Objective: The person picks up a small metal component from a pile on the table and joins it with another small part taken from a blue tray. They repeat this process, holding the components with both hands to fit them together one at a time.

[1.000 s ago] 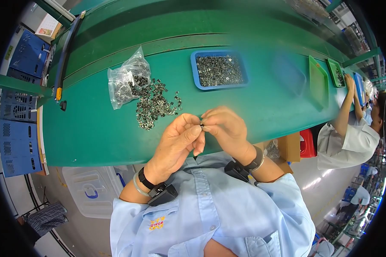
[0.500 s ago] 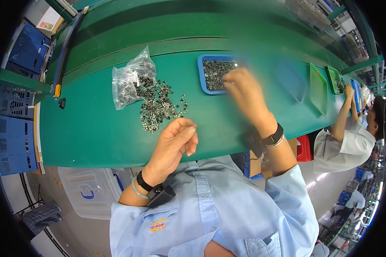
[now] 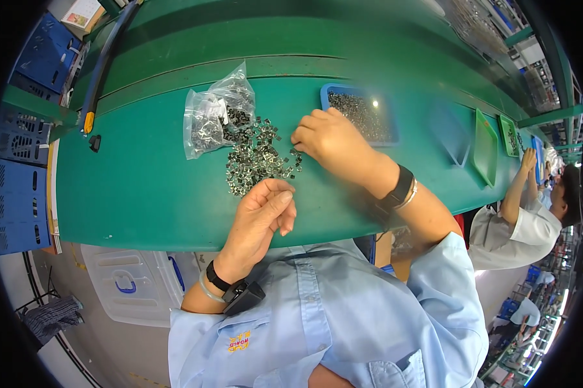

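Observation:
A loose heap of small shiny metal pieces (image 3: 256, 158) lies on the green tabletop, spilling from the mouth of a clear plastic bag (image 3: 204, 123) that holds more of them. My left hand (image 3: 264, 210) rests at the heap's near edge, thumb and fingers curled together; whatever they pinch is hidden. Just right of the heap, my right hand (image 3: 333, 142) hangs with bent fingers drawn together, tips pointing down at a few stray pieces. I cannot make out what it holds. Beyond that hand is a blue tray (image 3: 325, 97) filled with similar small pieces, its near left part covered by the hand.
Farther right on the bench stand a blurred blue tray (image 3: 450, 139), a green tray (image 3: 485, 149) and a smaller green tray (image 3: 509, 136) with parts. A co-worker (image 3: 521, 226) reaches over the bench at the right. A clear lidded bin (image 3: 130, 284) sits below the left edge.
My right hand has moved left and nearer, from over the blue tray to beside the heap. The left hand keeps its curled pose. The view has shifted slightly.

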Demonstrator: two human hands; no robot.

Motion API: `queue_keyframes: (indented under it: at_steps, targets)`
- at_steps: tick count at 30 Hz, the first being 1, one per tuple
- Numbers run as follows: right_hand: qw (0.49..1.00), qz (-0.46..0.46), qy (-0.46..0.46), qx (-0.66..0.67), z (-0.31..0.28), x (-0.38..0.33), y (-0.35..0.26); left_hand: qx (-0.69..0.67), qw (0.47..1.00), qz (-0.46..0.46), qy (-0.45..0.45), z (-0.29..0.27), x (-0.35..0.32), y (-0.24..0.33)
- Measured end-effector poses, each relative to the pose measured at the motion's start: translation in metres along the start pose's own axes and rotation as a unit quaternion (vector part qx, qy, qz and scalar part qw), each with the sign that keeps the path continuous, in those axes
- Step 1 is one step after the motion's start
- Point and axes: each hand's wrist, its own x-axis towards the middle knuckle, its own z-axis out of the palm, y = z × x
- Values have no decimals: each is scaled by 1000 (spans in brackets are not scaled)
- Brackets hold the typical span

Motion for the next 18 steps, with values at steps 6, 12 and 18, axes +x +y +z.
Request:
queue_keyframes:
  at_steps: [6,12,18]
  targets:
    - [926,103,41,362,-27,-22,-21,38,999,18,14,15,7,5]
    - [887,154,58,430,-32,-49,-38,-17,998,-18,-49,19,16,-3]
    - [856,186,159,455,-20,-63,-46,-103,989,-31,-103,17,22,-15]
